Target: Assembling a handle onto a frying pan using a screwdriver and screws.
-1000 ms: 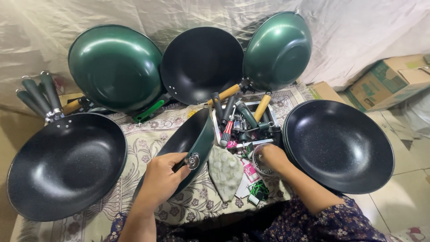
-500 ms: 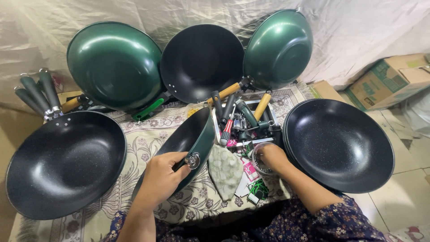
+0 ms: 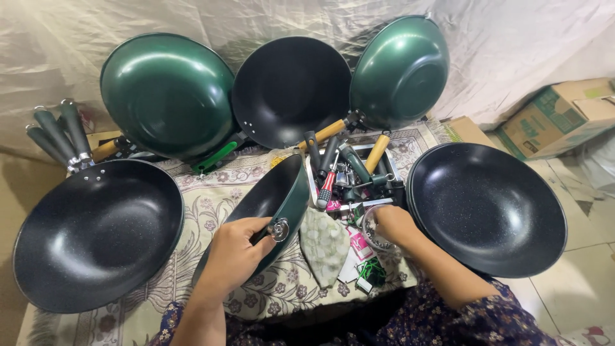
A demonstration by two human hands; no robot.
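Observation:
My left hand (image 3: 236, 251) grips the rim of a dark green pan (image 3: 272, 198) held on edge, near a round metal fitting (image 3: 279, 229) on its side. My right hand (image 3: 393, 224) reaches into a pile of small parts (image 3: 359, 247), fingers curled over a round clear container; what it holds is hidden. Behind the pile, a metal tray (image 3: 351, 170) carries several handles and a red-handled screwdriver (image 3: 325, 189).
A black pan (image 3: 96, 234) lies at left and a stack of black pans (image 3: 487, 208) at right. Two green pans (image 3: 168, 95), (image 3: 400, 72) and a black one (image 3: 291, 90) lean on the draped back wall. A cardboard box (image 3: 554, 118) sits far right. A folded cloth (image 3: 325, 243) lies between my hands.

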